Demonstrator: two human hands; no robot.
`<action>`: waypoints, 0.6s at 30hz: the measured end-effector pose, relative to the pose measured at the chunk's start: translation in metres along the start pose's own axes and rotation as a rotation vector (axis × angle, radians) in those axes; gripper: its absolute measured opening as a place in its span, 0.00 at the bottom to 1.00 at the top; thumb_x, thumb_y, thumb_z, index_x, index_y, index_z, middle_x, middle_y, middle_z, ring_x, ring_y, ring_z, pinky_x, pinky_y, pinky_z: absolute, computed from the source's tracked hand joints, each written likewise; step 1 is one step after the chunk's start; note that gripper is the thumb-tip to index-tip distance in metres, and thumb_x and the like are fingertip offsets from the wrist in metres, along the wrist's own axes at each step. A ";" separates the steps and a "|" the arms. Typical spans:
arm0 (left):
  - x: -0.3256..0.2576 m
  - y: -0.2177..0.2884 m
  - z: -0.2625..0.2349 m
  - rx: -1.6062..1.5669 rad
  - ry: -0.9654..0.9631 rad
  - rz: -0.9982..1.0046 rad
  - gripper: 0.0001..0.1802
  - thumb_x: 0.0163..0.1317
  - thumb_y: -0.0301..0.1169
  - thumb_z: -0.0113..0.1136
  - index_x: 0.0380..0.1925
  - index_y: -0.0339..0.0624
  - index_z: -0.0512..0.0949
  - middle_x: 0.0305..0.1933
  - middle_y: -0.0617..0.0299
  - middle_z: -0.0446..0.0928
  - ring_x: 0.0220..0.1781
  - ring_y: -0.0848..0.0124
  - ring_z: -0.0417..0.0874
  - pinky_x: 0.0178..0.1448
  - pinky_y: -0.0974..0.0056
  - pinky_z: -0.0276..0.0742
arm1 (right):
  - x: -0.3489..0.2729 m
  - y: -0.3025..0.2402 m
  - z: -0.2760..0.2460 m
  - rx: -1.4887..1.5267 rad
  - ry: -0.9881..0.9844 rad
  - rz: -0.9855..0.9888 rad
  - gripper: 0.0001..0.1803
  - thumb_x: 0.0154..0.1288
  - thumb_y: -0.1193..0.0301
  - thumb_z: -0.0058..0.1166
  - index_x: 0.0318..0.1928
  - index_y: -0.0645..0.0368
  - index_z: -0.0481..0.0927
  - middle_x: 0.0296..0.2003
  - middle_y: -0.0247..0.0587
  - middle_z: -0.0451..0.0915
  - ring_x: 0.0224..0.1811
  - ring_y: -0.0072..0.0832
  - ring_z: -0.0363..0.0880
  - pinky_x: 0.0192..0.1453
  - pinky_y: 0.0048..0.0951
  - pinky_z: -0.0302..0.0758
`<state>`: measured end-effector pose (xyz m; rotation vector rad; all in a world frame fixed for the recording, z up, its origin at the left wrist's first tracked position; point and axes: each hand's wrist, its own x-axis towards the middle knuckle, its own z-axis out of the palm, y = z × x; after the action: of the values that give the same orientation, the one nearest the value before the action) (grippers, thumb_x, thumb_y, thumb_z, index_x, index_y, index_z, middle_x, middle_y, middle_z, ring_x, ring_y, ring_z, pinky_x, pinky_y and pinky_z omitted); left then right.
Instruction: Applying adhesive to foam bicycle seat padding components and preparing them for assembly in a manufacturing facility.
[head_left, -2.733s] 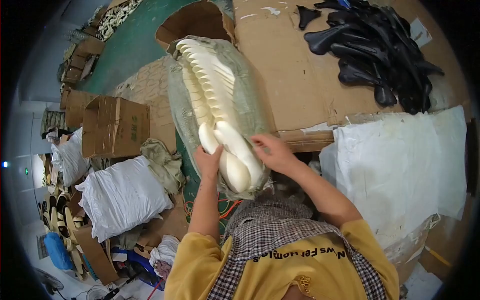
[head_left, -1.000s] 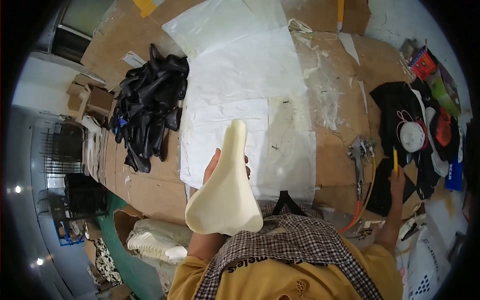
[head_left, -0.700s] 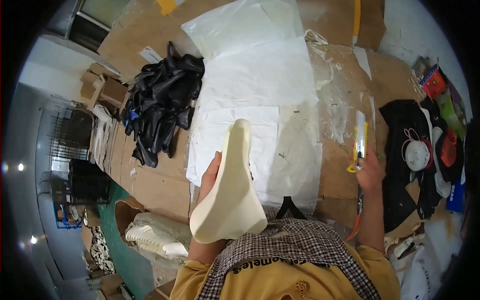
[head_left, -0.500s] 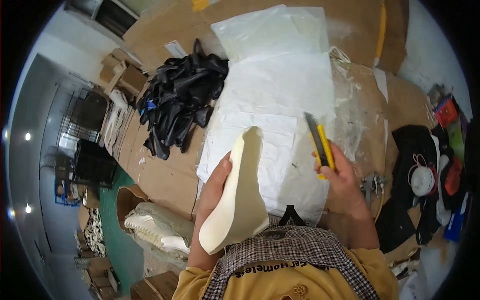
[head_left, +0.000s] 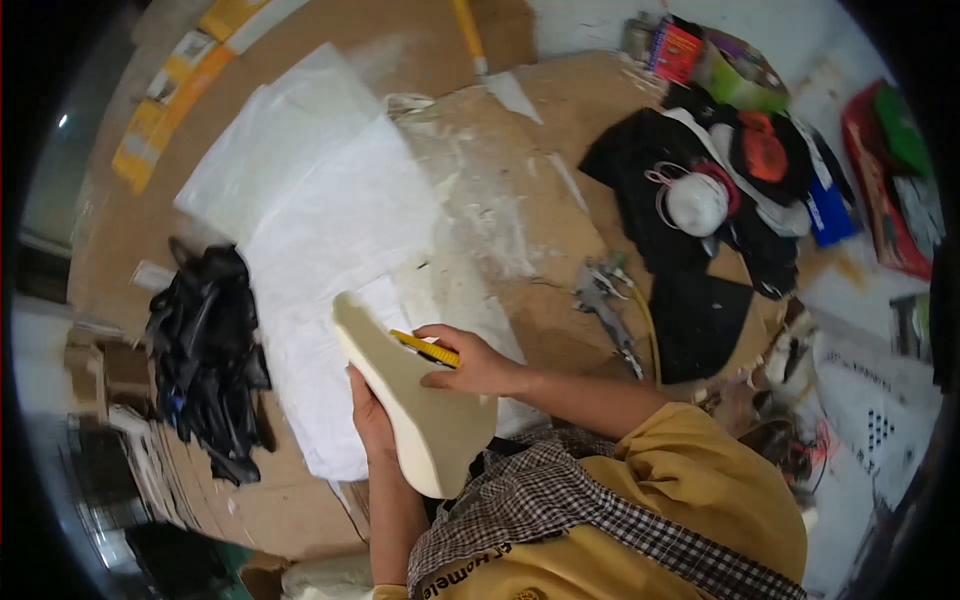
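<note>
A curved, cream-coloured moulded piece, which looks like foam, stands tilted in front of my body. My left hand grips its left edge, with part of the fingers hidden behind it. Closed around a yellow and black utility knife, my right hand is at the right side of the cream piece. The knife points left toward the upper part of that piece. Whether its blade touches the edge cannot be made out. White sheets lie on the table beyond my hands.
On the left lies a heap of black pieces. A spray gun with a yellow hose rests to the right on the cardboard-covered table. Black cloth and a white ball of cord are farther right.
The view has swung to the right. My right hand has brought the utility knife from apart on the right over to the cream piece, which my left hand still holds.
</note>
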<state>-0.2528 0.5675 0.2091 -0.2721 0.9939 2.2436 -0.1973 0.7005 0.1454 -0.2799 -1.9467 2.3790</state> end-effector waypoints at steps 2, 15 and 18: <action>0.030 -0.028 -0.007 0.236 -0.096 -0.019 0.28 0.68 0.50 0.37 0.59 0.42 0.61 0.56 0.54 0.68 0.55 0.63 0.70 0.59 0.60 0.66 | -0.009 0.018 -0.038 -0.073 0.168 -0.021 0.34 0.47 0.75 0.65 0.57 0.61 0.67 0.48 0.41 0.74 0.52 0.28 0.71 0.56 0.27 0.68; 0.010 0.028 -0.148 0.542 0.373 0.025 0.19 0.60 0.33 0.53 0.50 0.36 0.70 0.39 0.57 0.78 0.36 0.68 0.80 0.42 0.68 0.75 | -0.157 0.075 -0.396 -1.445 0.734 0.088 0.22 0.66 0.68 0.48 0.57 0.66 0.66 0.50 0.58 0.73 0.51 0.47 0.73 0.54 0.38 0.69; -0.042 0.059 -0.188 0.474 0.600 0.183 0.19 0.59 0.33 0.53 0.48 0.37 0.71 0.38 0.58 0.78 0.35 0.69 0.80 0.40 0.69 0.74 | -0.159 0.074 -0.361 -1.535 0.853 0.307 0.17 0.66 0.64 0.47 0.51 0.59 0.73 0.40 0.55 0.78 0.41 0.48 0.77 0.44 0.38 0.74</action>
<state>-0.2725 0.3823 0.1325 -0.6834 1.8910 2.0310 0.0268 1.0092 0.0220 -1.3295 -2.6485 0.0950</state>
